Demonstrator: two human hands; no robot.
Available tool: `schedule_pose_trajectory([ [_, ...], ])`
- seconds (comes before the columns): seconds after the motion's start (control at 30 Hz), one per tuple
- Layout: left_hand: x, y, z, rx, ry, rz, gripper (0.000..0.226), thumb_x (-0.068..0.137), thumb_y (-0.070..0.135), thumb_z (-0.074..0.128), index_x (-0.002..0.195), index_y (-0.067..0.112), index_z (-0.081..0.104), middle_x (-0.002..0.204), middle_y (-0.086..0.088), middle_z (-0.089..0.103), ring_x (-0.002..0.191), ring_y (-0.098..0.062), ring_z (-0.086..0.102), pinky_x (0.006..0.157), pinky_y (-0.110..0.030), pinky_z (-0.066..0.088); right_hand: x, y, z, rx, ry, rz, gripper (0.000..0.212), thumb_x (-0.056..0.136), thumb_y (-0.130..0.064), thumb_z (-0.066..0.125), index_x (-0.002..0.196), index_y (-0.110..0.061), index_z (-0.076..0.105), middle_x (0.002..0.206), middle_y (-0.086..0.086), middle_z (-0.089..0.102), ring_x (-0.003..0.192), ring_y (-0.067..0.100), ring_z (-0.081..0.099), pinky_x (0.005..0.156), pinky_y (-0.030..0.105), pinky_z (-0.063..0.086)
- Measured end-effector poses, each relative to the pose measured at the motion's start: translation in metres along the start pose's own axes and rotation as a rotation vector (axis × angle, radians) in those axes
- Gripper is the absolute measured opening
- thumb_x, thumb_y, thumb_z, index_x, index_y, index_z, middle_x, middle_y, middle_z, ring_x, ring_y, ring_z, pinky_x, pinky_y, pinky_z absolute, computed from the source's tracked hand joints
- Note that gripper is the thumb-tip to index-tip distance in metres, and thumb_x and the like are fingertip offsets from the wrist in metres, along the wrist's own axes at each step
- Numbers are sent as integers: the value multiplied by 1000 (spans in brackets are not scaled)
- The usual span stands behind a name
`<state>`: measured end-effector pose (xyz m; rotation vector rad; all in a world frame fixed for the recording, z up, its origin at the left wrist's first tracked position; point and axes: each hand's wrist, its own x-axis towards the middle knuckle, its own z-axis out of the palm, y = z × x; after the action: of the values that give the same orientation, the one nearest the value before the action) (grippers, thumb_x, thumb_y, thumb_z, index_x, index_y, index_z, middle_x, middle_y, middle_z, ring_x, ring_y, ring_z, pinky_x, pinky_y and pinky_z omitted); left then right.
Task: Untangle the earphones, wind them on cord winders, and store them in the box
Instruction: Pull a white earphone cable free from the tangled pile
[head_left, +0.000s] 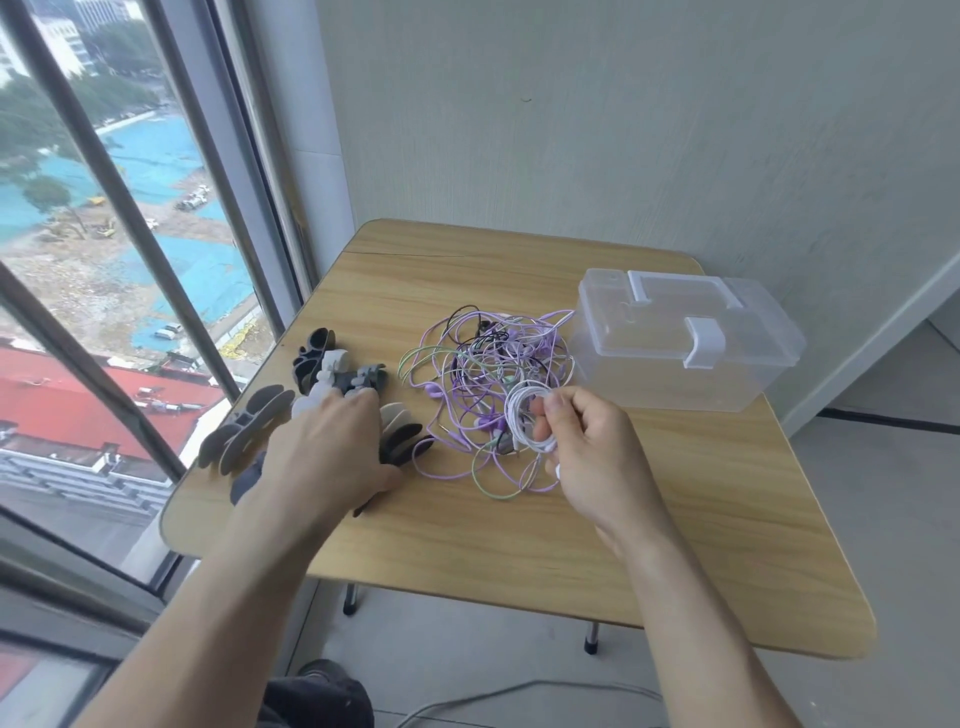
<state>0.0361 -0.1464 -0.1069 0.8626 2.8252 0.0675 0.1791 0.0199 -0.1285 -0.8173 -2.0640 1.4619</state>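
White coil in hand, winders under the other.
My right hand (582, 441) pinches the white earphones (524, 410); my left hand (332, 447) lies flat-fingered on the winders (249, 431), beside the tangle (483, 364).

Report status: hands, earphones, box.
Right hand grips white earphone coil. Left hand reaching over cord winders. Tangle remains; box closed.

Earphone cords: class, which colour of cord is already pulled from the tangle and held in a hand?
The white cord, looped in a coil that the right hand grips. The purple, green and black cords lie knotted in the pile on the table.
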Motion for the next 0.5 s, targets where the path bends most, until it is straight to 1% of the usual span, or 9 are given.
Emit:
schedule_pose_trajectory([
  [0.07, -2, 3, -2, 15, 21, 16, 47, 74, 41, 78, 105, 19, 50, 103, -2, 46, 99, -29, 52, 67, -34, 39, 0, 0, 2, -39, -16, -10, 28, 106, -24, 45, 87, -17, 65, 72, -10, 64, 51, 0, 48, 57, 24, 38],
  [0.13, -5, 6, -2, 0, 46, 33, 46, 75, 35, 77, 107, 19, 49, 103, 0, 49, 95, -28, 53, 66, -33, 39, -1, -2, 2, -67, -30, -23, 28, 106, -24, 45, 91, -14, 66, 72, -10, 63, 51, 0, 49, 55, 20, 38],
  [0.2, -7, 8, -2, -19, 73, 54, 41, 76, 30, 75, 107, 22, 50, 102, 3, 51, 87, -26, 49, 64, -31, 38, -3, -3, 2, -88, -45, -47, 28, 106, -24, 45, 90, -13, 66, 71, -10, 64, 53, -1, 50, 54, 17, 38],
  [0.27, -7, 8, -2, -20, 98, 60, 32, 78, 26, 71, 106, 23, 55, 100, 4, 53, 84, -23, 45, 62, -30, 35, -4, -4, 2, -111, -65, -71, 28, 106, -23, 45, 87, -15, 64, 70, -10, 63, 53, 0, 51, 54, 15, 38],
  [0.33, -8, 9, -2, -20, 135, 49, 27, 80, 32, 71, 103, 22, 60, 100, 3, 56, 86, -24, 50, 62, -30, 36, -5, -5, 1, -119, -87, -88, 27, 106, -22, 46, 85, -17, 63, 69, -11, 62, 52, 1, 50, 52, 14, 37],
  [0.4, -8, 8, -3, -73, 177, 19, 32, 78, 42, 72, 99, 19, 65, 100, -1, 57, 91, -28, 57, 64, -33, 40, -6, -5, -1, -117, -105, -100, 27, 106, -22, 46, 87, -16, 64, 69, -12, 62, 52, 1, 49, 52, 15, 37],
  [0.47, -9, 6, -9, -195, 235, -5, 30, 75, 41, 74, 92, 18, 68, 95, -3, 60, 88, -29, 61, 66, -34, 46, -6, -6, -2, -101, -115, -105, 27, 106, -23, 46, 88, -16, 64, 68, -14, 62, 53, 1, 49, 54, 17, 38],
  [0.5, -9, 6, -14, -286, 262, -16, 27, 73, 39, 75, 88, 18, 67, 90, 0, 62, 86, -28, 61, 67, -35, 48, -7, -7, -2, -72, -120, -94, 27, 106, -23, 46, 89, -15, 64, 68, -15, 61, 53, 1, 48, 56, 18, 39],
])
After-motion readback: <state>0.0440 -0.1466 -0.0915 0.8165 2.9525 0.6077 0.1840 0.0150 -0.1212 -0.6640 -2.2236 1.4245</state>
